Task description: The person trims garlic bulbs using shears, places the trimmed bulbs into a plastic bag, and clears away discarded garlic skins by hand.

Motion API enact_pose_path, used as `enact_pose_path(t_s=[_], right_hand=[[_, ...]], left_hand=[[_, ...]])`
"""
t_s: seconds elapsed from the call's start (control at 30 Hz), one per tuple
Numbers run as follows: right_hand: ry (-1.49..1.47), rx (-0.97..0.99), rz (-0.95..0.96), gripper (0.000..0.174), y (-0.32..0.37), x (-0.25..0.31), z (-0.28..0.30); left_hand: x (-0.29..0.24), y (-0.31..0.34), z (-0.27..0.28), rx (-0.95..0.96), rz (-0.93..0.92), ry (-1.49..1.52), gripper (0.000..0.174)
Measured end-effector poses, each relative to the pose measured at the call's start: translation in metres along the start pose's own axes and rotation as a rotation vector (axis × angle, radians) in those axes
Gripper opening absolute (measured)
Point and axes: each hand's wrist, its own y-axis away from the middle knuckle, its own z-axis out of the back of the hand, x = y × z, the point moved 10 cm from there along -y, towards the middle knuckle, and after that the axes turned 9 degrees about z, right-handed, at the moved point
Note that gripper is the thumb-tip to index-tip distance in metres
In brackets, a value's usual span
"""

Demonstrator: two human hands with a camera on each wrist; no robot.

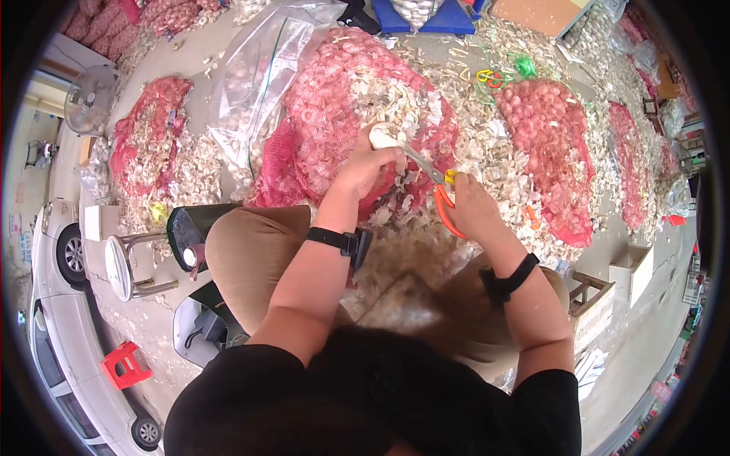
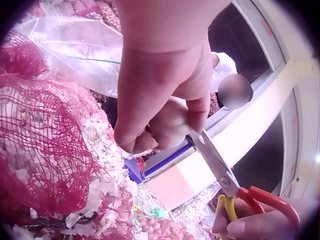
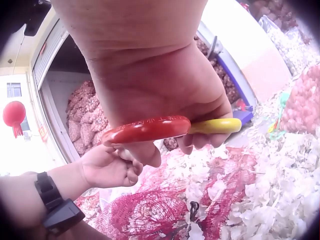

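Note:
My left hand (image 1: 360, 170) grips a white garlic bulb (image 1: 385, 136) over the net sack in front of me. In the left wrist view the fingers wrap much of the bulb (image 2: 171, 123), and its far side is hidden. My right hand (image 1: 477, 211) holds scissors (image 1: 442, 204) by their handles, one orange-red and one yellow. The metal blades (image 2: 214, 159) point at the bulb, their tips right beside the left fingertips. Seen from the right wrist, the handles (image 3: 150, 131) cross under the palm while the blades are hidden.
A red net sack of garlic (image 1: 323, 99) lies ahead, strewn with dry peelings (image 1: 384, 95). A clear plastic bag (image 1: 255, 83) leans at its left. More net sacks (image 1: 547, 144) lie right. A second pair of scissors (image 1: 490, 77) is behind them. A stool (image 1: 125, 266) stands left.

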Motion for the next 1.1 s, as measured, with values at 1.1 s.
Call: enact_pose_path(t_s=[1.1], right_hand=[[0.052, 0.334, -0.115, 0.055, 0.01, 0.005, -0.024]], left_hand=[[-0.016, 0.004, -0.016, -0.234, -0.43, -0.63, 0.063]])
